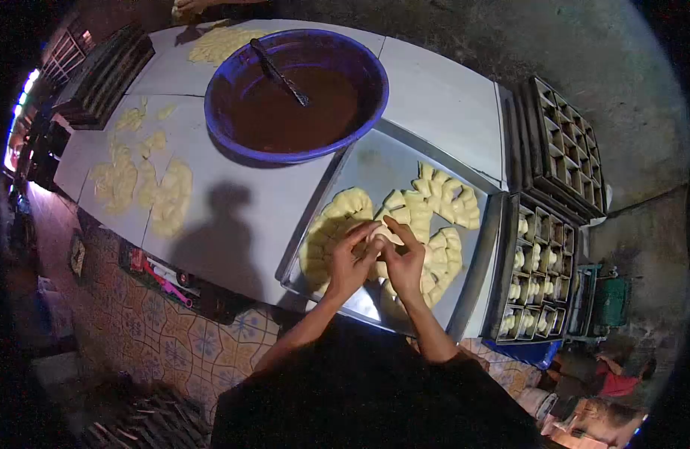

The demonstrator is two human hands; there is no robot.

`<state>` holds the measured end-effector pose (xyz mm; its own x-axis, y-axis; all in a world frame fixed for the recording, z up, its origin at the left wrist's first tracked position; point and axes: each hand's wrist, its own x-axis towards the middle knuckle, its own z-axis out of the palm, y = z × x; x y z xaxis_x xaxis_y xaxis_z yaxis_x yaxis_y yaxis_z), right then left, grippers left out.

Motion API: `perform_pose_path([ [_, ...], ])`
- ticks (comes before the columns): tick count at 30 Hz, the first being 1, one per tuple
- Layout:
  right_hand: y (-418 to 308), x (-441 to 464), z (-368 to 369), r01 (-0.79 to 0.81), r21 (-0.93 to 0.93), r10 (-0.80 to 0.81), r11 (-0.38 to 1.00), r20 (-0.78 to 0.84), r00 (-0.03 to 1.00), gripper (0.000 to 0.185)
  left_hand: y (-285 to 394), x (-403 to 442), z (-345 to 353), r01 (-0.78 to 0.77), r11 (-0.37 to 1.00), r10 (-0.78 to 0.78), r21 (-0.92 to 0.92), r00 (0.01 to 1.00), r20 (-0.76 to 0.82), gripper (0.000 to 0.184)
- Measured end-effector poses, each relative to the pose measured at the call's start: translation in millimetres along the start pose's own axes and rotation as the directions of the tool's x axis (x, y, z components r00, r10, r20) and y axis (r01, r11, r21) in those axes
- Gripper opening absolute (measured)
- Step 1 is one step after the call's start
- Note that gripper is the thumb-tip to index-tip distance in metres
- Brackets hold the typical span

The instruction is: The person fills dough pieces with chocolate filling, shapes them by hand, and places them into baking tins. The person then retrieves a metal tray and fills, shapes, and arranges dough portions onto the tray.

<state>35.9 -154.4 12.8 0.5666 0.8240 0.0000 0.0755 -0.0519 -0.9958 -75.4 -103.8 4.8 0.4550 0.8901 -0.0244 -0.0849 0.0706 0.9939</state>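
We hold a small dough piece (388, 235) between our left hand (350, 262) and our right hand (405, 262), which are close together, pinching it above the metal tray (367, 161) on the desk (442, 90). Its visible part seems to slant down rightward (fingers cover much, so its full long axis we cannot tell). Beyond it, one dough row (446, 197) points from upper left to lower right.

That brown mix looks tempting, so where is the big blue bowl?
In the head view, the blue bowl stands upper middle, slightly left, on the white table beyond the left hand, by the far left corner of the metal tray.
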Motion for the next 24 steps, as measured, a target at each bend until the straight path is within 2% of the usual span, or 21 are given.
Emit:
perform_pose_path([
  [1, 9, 0, 3, 0.099, -0.053, -0.099, 0.994, -0.005, 0.995, 0.027, 2, 0, 4, 0.085, 0.996, -0.085, -0.037, 0.996, -0.015, 0.030],
  [2, -7, -5, 6, -0.068, 0.023, 0.069, 0.997, -0.025, 0.997, 0.020, 1, -1, 11, 0.046, 0.995, -0.055, -0.087, 0.992, -0.111, 0.029],
  [3, 19, 5, -3, 0.236, -0.203, -0.231, 0.950, 0.051, 0.972, 0.017, -3, -1, 11, 0.059, 0.997, -0.064, -0.047, 0.991, -0.120, 0.028],
  [5, 6, 15, -5, 0.167, -0.118, -0.166, 0.979, 0.020, 0.986, 0.021, -1, 0, 10, 0.089, 0.996, -0.084, 0.028, 0.986, -0.141, 0.026],
  [6, -15, 16, -3, 0.149, 0.197, -0.150, 0.969, -0.014, 0.989, 0.034, 11, -5, 14, 0.110, 0.994, -0.111, -0.018, 0.984, -0.143, 0.019],
  [7, -26, 17, -13, 0.307, -0.078, -0.300, 0.949, 0.085, 0.950, 0.044, 3, -2, 15, 0.193, 0.931, -0.217, -0.309, 0.975, -0.044, 0.017],
  [8, -20, 16, -13, 0.380, -0.084, -0.356, 0.921, 0.215, 0.910, 0.045, -8, 0, 13, 0.279, 0.776, -0.288, -0.565, 0.955, 0.077, 0.015],
  [9, -13, 11, -12, 0.452, -0.080, -0.401, 0.889, 0.341, 0.850, 0.047, -17, 0, 13, 0.359, 0.546, -0.314, -0.757, 0.925, 0.213, 0.012],
  [10, -10, 6, -12, 0.389, -0.081, -0.339, 0.918, 0.349, 0.874, 0.047, -2, 1, 15, 0.449, 0.434, -0.431, -0.781, 0.865, 0.257, 0.015],
  [11, -5, 10, -15, 0.513, -0.237, -0.404, 0.825, 0.389, 0.828, 0.055, -18, 3, 14, 0.501, 0.238, -0.367, -0.832, 0.840, 0.400, 0.026],
  [13, -1, 9, -18, 0.057, 0.065, -0.077, 0.996, 0.350, 0.934, 0.069, -10, 0, 19, 0.431, 0.269, -0.283, -0.861, 0.890, 0.357, 0.055],
  [15, 8, 28, -32, 0.007, 0.321, -0.153, 0.947, 0.433, 0.888, 0.087, 9, 14, 11, 0.525, 0.112, 0.192, -0.844, 0.822, 0.537, 0.093],
  [16, -2, 25, -28, -0.228, 0.468, -0.026, 0.854, 0.475, 0.879, 0.098, 20, 25, 11, 0.550, 0.115, 0.201, -0.827, 0.803, 0.561, 0.118],
  [17, 8, 32, -27, -0.450, 0.487, 0.157, 0.748, 0.530, 0.834, 0.112, 19, 48, 6, 0.559, 0.191, 0.323, -0.807, 0.741, 0.589, 0.120],
  [18, 14, 34, -27, -0.315, 0.491, 0.059, 0.812, 0.468, 0.882, 0.117, 23, 75, -6, 0.495, 0.397, 0.248, -0.773, 0.753, 0.610, 0.115],
  [19, 11, 37, -24, -0.175, 0.483, -0.044, 0.858, 0.407, 0.912, 0.122, 34, 103, -18, 0.363, 0.539, 0.106, -0.760, 0.866, 0.489, 0.095],
  [20, 12, 41, -29, -0.155, 0.419, -0.025, 0.895, 0.394, 0.919, 0.118, 40, 143, -22, 0.046, 0.710, 0.098, -0.703, 0.982, 0.164, 0.073],
  [21, 8, 41, -27, -0.175, 0.497, -0.015, 0.850, 0.355, 0.935, 0.115, 62, 164, -34, -0.107, 0.941, 0.109, -0.322, 0.994, -0.014, 0.061],
  [22, -3, 40, -23, -0.223, 0.461, 0.082, 0.859, 0.305, 0.949, 0.110, 61, 196, -49, -0.122, 0.985, 0.124, 0.124, 0.992, -0.013, 0.062],
  [23, -10, 39, -22, -0.271, 0.428, 0.176, 0.862, 0.249, 0.952, 0.105, 61, 228, -63, -0.111, 0.831, 0.140, 0.546, 0.990, -0.012, 0.065],
  [24, 29, 44, -29, -0.218, 0.445, 0.092, 0.869, 0.288, 0.953, 0.096, 20, 269, -83, -0.079, 0.652, 0.067, 0.754, 0.997, 0.047, 0.070],
])
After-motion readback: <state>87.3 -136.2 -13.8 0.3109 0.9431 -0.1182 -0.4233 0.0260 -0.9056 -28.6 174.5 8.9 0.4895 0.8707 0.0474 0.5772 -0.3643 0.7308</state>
